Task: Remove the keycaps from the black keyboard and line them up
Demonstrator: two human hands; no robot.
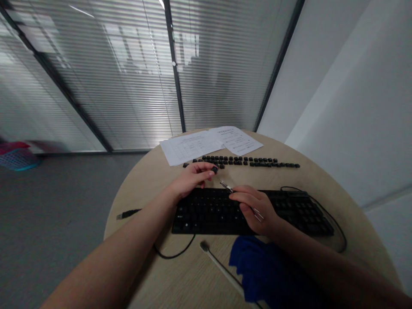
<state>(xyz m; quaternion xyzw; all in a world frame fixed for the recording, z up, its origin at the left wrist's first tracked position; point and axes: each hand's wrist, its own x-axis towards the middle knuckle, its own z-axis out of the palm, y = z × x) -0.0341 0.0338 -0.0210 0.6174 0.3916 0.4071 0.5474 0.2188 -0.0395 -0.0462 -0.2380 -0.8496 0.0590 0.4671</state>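
A black keyboard (219, 212) lies across the round wooden table. Above its upper left edge, my left hand (193, 177) pinches a small black keycap (214, 170) between thumb and fingers. My right hand (257, 208) is over the middle of the keyboard, its fingers closed round a thin metal tool (227, 186). The tool's tip points up and left toward the keycap, with a small gap between them. Beyond my hands, several loose keycaps (238, 161) lie in rows; my left hand partly hides some of them.
Printed papers (196, 146) lie at the table's (206, 274) far side. Nearer are a brush (222, 268), a blue cloth (257, 266) and a USB plug (127, 214) with its cable. A basket (19, 156) stands on the floor at the far left.
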